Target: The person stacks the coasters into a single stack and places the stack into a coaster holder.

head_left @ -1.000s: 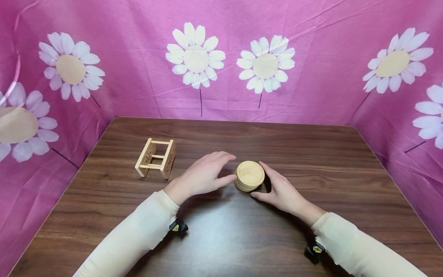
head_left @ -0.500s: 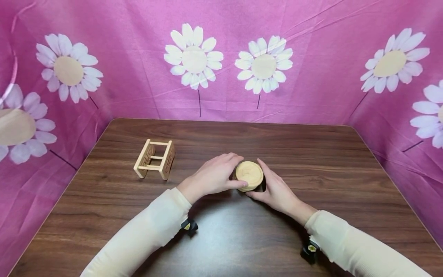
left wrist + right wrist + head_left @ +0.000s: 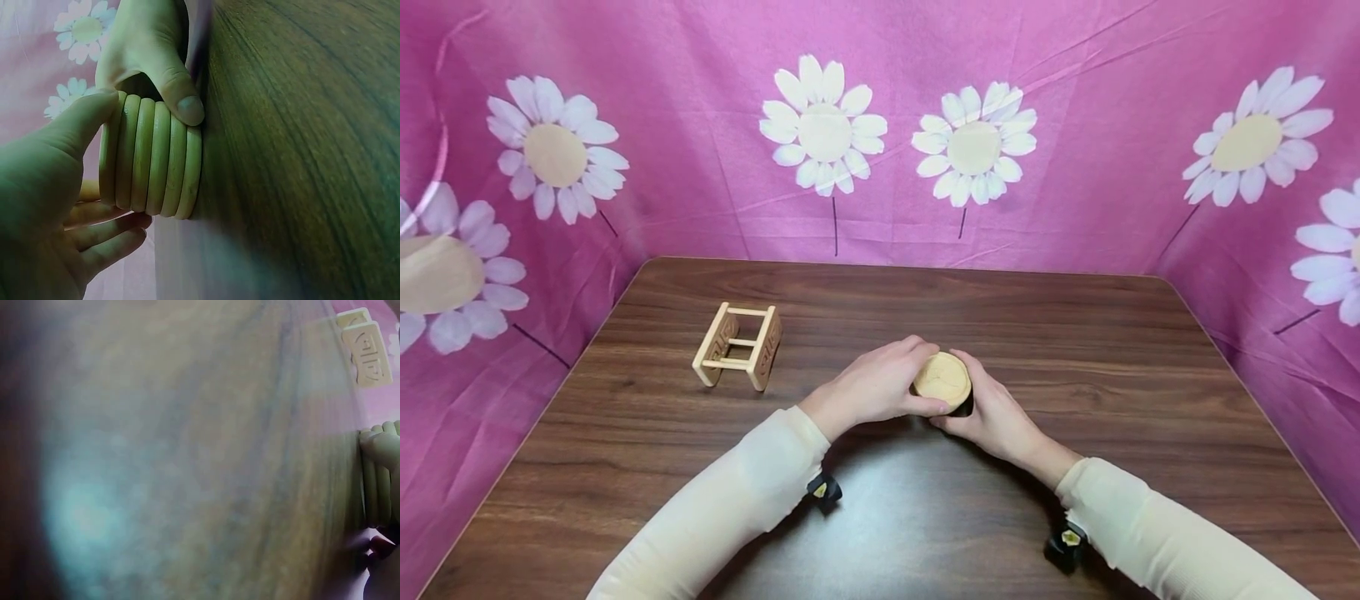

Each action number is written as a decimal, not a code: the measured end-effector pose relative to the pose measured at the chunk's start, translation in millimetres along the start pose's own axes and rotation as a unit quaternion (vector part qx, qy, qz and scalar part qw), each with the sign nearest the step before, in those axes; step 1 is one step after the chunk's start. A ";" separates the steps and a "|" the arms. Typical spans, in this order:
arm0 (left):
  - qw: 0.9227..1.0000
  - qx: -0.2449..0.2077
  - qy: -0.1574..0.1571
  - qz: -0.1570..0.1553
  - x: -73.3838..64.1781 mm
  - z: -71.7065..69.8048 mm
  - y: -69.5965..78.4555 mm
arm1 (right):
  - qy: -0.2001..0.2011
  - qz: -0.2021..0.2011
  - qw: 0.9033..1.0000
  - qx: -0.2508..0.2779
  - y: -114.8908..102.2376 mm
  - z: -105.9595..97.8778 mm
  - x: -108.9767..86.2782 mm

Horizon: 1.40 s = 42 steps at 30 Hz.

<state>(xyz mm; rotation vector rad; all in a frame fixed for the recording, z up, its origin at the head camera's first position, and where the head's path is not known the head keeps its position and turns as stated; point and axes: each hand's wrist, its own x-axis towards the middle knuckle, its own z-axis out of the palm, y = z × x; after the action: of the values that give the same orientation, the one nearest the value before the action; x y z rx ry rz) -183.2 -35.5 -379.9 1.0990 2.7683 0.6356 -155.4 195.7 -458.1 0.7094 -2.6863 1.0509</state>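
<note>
Several round wooden coasters (image 3: 942,382) form a stack near the middle of the table, standing on edge-to-edge faces in the left wrist view (image 3: 150,156). My left hand (image 3: 880,385) holds the stack from the left, its thumb at the rim of the top coaster and its fingers along the far side. From the right, my right hand (image 3: 1000,417) grips the same stack lower down; its thumb (image 3: 181,100) lies on the coasters nearest the table. In the right wrist view only part of the coasters (image 3: 378,494) shows at the edge.
A small wooden coaster holder (image 3: 763,350) with carved sides and thin rods stands to the left on the brown wooden table (image 3: 1075,333). A pink cloth (image 3: 700,100) with white daisies hangs behind and beside the table. Each sleeve carries a black wrist device.
My left hand has moved right to the stack and now holds it at the top. My right hand has shifted slightly left, closing in on the coasters. The holder has stayed put.
</note>
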 end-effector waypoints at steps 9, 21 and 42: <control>0.998 -0.057 -0.020 -0.030 -2.7 0.2 -0.9 | -0.022 0.040 0.999 0.000 -23.3 -10.4 5.3; 0.989 -0.139 -0.028 -0.050 -3.3 8.7 -15.9 | -0.018 0.034 0.999 -0.005 -23.6 -9.4 9.9; 0.956 -0.289 -0.001 -0.054 -10.2 3.9 -27.4 | -0.003 0.018 1.000 0.013 -31.3 -19.5 15.5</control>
<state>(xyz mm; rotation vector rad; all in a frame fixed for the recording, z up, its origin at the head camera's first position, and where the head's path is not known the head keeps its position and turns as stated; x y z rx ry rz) -192.1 -58.9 -395.4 0.8050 2.3600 1.3090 -153.9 183.2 -420.1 0.6718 -2.7050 1.0951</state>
